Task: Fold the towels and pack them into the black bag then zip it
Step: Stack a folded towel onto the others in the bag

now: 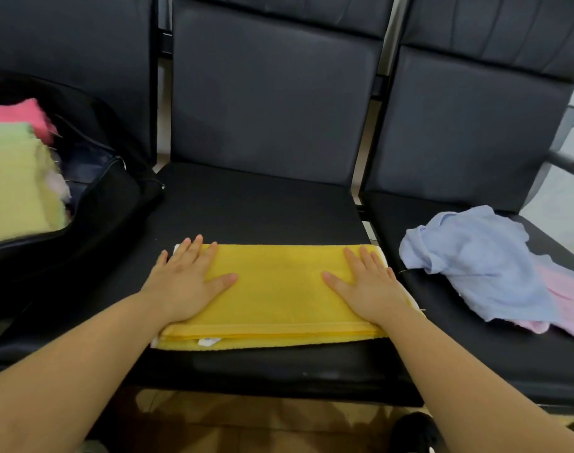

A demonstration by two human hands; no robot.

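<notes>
- A row of three black padded chairs stands side by side, each with a dark cushioned backrest; pale wall shows in the narrow gaps between the backrests.
- The middle chair seat (256, 204) serves as the work surface. A yellow towel (279, 295) lies folded into a long flat rectangle near its front edge, with layered hems along the near side and a small white tag (209, 341) peeking out beneath.
- The person's left hand (187, 282) rests flat on the towel's left end, fingers straight and spread apart, fingertips reaching the far edge.
- The right hand (367, 286) lies flat on the towel's right end, fingers straight and close together, thumb angled inward. Neither hand grips anything.
- On the left chair sits the black bag (92, 197), unzipped and gaping open, its edge touching the middle seat. Inside it are stacked folded towels: a pale green towel (17, 181) on top and nearer, a pink towel (21, 116) behind it.
- On the right chair seat (475, 341) a light blue towel (481, 263) lies crumpled and unfolded, partly covering a pale pink towel (566, 302) beneath it.
- Below the seats, a glossy brown tiled floor (246, 423) shows, and a dark shoe (413, 433) appears at the bottom edge.
- At far right, a white wall (553, 191) and part of a metal armrest (566, 165) are visible.
</notes>
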